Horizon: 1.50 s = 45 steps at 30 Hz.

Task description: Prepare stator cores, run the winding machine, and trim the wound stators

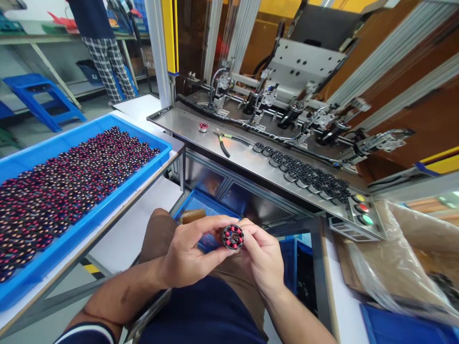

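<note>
Left hand [190, 251]: grasping a round black-and-red part [233, 237] between thumb and fingers.
Right hand [261, 255]: pinching the same part's rim opposite.
Part's place: above the lap, off the steel bench's [182, 117] front edge.
Pliers [221, 141]: on the bench, toward its left end.
Black rings [308, 174]: rows reaching the bench's right end.
Blue tray [163, 149]: similar parts [82, 181] inside.

Factory workshop: metal-framed machine [304, 69], coloured push-button panel [365, 209], blue tray [107, 203] crowded with lookalike small parts [71, 177].
</note>
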Each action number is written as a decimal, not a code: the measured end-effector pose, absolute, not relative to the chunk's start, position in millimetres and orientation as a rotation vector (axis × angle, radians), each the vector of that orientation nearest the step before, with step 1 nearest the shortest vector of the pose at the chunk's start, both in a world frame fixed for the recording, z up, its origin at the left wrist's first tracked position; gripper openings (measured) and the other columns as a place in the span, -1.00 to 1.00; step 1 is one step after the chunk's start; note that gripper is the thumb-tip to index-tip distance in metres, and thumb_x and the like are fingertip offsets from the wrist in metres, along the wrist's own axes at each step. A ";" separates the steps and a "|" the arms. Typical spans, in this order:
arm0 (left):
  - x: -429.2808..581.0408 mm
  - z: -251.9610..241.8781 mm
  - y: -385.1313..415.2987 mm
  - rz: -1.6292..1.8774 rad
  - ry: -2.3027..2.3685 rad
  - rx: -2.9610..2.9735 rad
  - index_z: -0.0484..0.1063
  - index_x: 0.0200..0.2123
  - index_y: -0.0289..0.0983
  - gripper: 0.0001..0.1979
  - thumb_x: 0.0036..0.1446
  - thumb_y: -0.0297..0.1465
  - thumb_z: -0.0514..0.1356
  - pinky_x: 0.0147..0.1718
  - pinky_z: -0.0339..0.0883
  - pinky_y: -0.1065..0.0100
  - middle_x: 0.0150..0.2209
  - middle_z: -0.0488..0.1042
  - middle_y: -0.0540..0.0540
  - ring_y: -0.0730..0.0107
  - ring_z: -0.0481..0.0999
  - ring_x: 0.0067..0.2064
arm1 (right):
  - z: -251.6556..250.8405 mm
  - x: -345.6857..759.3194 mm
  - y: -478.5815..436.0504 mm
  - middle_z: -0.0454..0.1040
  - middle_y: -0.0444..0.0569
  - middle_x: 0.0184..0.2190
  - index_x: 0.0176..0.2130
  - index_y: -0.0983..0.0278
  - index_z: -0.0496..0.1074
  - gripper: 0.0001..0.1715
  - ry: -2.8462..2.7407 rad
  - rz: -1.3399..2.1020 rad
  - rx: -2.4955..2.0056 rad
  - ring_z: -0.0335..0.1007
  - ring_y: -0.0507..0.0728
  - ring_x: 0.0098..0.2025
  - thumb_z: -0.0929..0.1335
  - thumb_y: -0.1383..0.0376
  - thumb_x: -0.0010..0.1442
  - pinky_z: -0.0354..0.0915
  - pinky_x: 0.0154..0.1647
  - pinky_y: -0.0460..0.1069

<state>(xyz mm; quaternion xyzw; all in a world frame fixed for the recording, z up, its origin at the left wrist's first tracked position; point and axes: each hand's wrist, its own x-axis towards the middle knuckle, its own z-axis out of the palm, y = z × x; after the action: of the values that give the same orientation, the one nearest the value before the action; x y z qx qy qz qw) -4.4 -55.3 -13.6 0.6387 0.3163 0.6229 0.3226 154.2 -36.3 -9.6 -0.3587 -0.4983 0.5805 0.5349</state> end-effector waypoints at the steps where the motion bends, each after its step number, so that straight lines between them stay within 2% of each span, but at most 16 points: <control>1: -4.9 -12.8 -55.4 1.629 0.830 1.690 0.37 0.14 -0.19 -0.38 0.00 -0.64 0.35 0.00 0.54 0.31 0.00 0.59 -0.15 0.23 0.59 0.03 | -9.7 153.8 -36.5 0.38 -0.11 -0.53 -0.49 0.25 0.51 -0.69 -1.187 1.383 -0.858 0.28 0.05 -0.44 0.44 0.14 0.19 0.23 -0.39 -0.04; 8: -8.4 -7.5 -56.9 1.628 0.838 1.786 0.37 0.13 -0.23 -0.41 0.02 -0.64 0.34 0.00 0.51 0.43 -0.01 0.60 -0.13 0.35 0.60 0.01 | -9.7 153.7 -38.3 0.39 -0.10 -0.51 -0.47 0.25 0.51 -0.70 -1.196 1.360 -0.874 0.29 0.05 -0.45 0.45 0.12 0.18 0.25 -0.39 -0.04; 16: -8.6 -7.1 -53.1 1.655 0.703 1.774 0.37 0.12 -0.22 -0.43 0.04 -0.69 0.28 -0.01 0.50 0.30 -0.04 0.60 -0.16 0.29 0.60 -0.02 | -4.9 153.6 -38.8 0.39 -0.10 -0.49 -0.44 0.27 0.52 -0.72 -1.241 1.315 -0.851 0.32 0.02 -0.52 0.42 0.16 0.22 0.28 -0.49 -0.06; 20: -9.3 -7.5 -53.9 1.630 0.557 1.647 0.39 0.09 -0.14 -0.44 0.05 -0.70 0.26 0.01 0.47 0.25 -0.07 0.62 -0.12 0.30 0.58 -0.01 | 8.3 155.6 -37.6 0.39 -0.11 -0.50 -0.41 0.27 0.50 -0.79 -1.381 1.139 -0.809 0.32 0.00 -0.57 0.37 0.29 0.27 0.31 -0.54 -0.06; 22: -9.8 -7.8 -52.4 1.575 0.437 1.389 0.40 0.07 -0.11 -0.44 0.00 -0.57 0.38 0.00 0.47 0.22 -0.07 0.61 -0.12 0.24 0.58 0.00 | 18.3 159.9 -36.2 0.42 -0.09 -0.51 -0.40 0.26 0.49 -0.81 -1.536 0.936 -0.777 0.37 0.03 -0.51 0.35 0.40 0.26 0.34 -0.50 -0.06; 25: -10.1 -7.8 -44.0 1.354 0.380 0.980 0.41 0.06 -0.14 -0.38 -0.09 -0.17 0.45 0.02 0.47 0.19 0.00 0.58 -0.18 0.12 0.54 0.07 | 32.7 168.9 -33.8 0.48 -0.05 -0.46 -0.32 0.25 0.50 -0.81 -1.792 0.656 -0.679 0.44 0.06 -0.42 0.35 0.51 0.20 0.39 -0.44 -0.06; 27: -9.3 -7.6 -36.6 1.015 0.365 0.851 0.48 -0.07 -0.27 -0.44 0.06 0.05 0.25 -0.15 0.53 0.24 -0.13 0.62 -0.26 0.13 0.63 -0.09 | 39.4 174.2 -32.1 0.50 -0.03 -0.42 -0.26 0.26 0.50 -0.79 -1.920 0.543 -0.605 0.47 0.07 -0.40 0.36 0.54 0.18 0.41 -0.43 -0.07; 29: -7.5 -7.7 -31.2 0.674 0.305 0.794 0.51 -0.26 -0.38 -0.35 0.18 0.13 0.02 -0.42 0.51 0.31 -0.38 0.62 -0.28 0.20 0.65 -0.38 | 43.2 177.8 -30.6 0.52 -0.01 -0.41 -0.23 0.28 0.50 -0.79 -2.002 0.469 -0.573 0.49 0.07 -0.39 0.37 0.54 0.17 0.43 -0.43 -0.08; 31: -4.8 -7.6 -30.0 0.586 0.267 0.771 0.48 -0.27 -0.39 -0.39 0.18 0.11 0.05 -0.57 0.43 0.38 -0.50 0.59 -0.22 0.24 0.61 -0.52 | 44.1 179.4 -30.0 0.53 -0.01 -0.41 -0.23 0.27 0.50 -0.80 -2.030 0.410 -0.590 0.49 0.07 -0.40 0.38 0.53 0.17 0.43 -0.43 -0.08; 34: -0.5 -6.2 -34.4 0.847 0.358 0.759 0.43 -0.10 -0.28 -0.65 0.13 -0.20 0.30 -0.57 0.40 0.50 -0.42 0.59 -0.08 0.36 0.62 -0.49 | 42.5 178.3 -30.9 0.52 -0.03 -0.42 -0.26 0.25 0.50 -0.82 -1.970 0.386 -0.696 0.47 0.07 -0.41 0.39 0.51 0.17 0.42 -0.44 -0.07; 36: 1.5 -4.5 -37.9 1.051 0.419 0.765 0.45 -0.11 -0.22 -0.68 0.04 -0.39 0.38 -0.46 0.45 0.49 -0.28 0.59 -0.06 0.40 0.64 -0.40 | 41.4 176.2 -31.4 0.50 -0.04 -0.44 -0.30 0.25 0.50 -0.83 -1.896 0.415 -0.778 0.46 0.06 -0.42 0.38 0.51 0.19 0.41 -0.44 -0.07; 38: 2.1 -2.8 -38.7 1.227 0.438 0.766 0.48 -0.25 -0.21 -0.68 -0.11 -0.47 0.45 -0.25 0.52 0.38 -0.15 0.57 -0.06 0.32 0.65 -0.22 | 41.7 173.9 -31.1 0.49 -0.05 -0.47 -0.35 0.25 0.49 -0.84 -1.831 0.470 -0.832 0.45 0.06 -0.43 0.37 0.48 0.21 0.41 -0.43 -0.05; 40: 1.8 -1.5 -35.2 1.328 0.426 0.756 0.47 -0.29 -0.19 -0.62 -0.21 -0.40 0.50 -0.05 0.48 0.23 -0.10 0.57 -0.06 0.18 0.60 -0.03 | 43.7 172.3 -29.9 0.49 -0.05 -0.48 -0.38 0.26 0.47 -0.83 -1.801 0.547 -0.838 0.45 0.07 -0.43 0.35 0.46 0.23 0.41 -0.42 -0.04; 41: 1.3 -1.1 -32.0 1.316 0.426 0.758 0.48 -0.25 -0.19 -0.60 -0.19 -0.31 0.50 -0.02 0.46 0.20 -0.11 0.57 -0.08 0.14 0.58 0.01 | 45.0 171.9 -29.1 0.49 -0.05 -0.48 -0.39 0.26 0.47 -0.82 -1.801 0.581 -0.817 0.45 0.07 -0.43 0.35 0.46 0.24 0.42 -0.42 -0.03; 43: 0.0 -0.9 -24.4 1.105 0.415 0.782 0.49 -0.20 -0.24 -0.58 -0.02 -0.07 0.36 -0.12 0.49 0.20 -0.22 0.61 -0.15 0.12 0.61 -0.08 | 47.6 172.0 -27.2 0.49 -0.05 -0.48 -0.37 0.26 0.47 -0.82 -1.823 0.627 -0.748 0.45 0.06 -0.44 0.34 0.47 0.24 0.41 -0.41 -0.04; 45: -1.9 -1.0 -18.0 0.721 0.335 0.806 0.50 -0.27 -0.35 -0.41 0.14 0.11 0.10 -0.34 0.50 0.24 -0.40 0.60 -0.23 0.12 0.65 -0.30 | 49.4 173.2 -25.5 0.49 -0.05 -0.47 -0.34 0.26 0.48 -0.82 -1.848 0.638 -0.691 0.44 0.05 -0.44 0.34 0.49 0.23 0.41 -0.43 -0.05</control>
<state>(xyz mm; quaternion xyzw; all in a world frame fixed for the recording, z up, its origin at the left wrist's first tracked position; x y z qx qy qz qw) -1.9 -18.0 -1.0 0.3817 0.1589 0.3414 0.8441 173.2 -25.5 49.4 -0.2867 -0.7671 0.2648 0.5092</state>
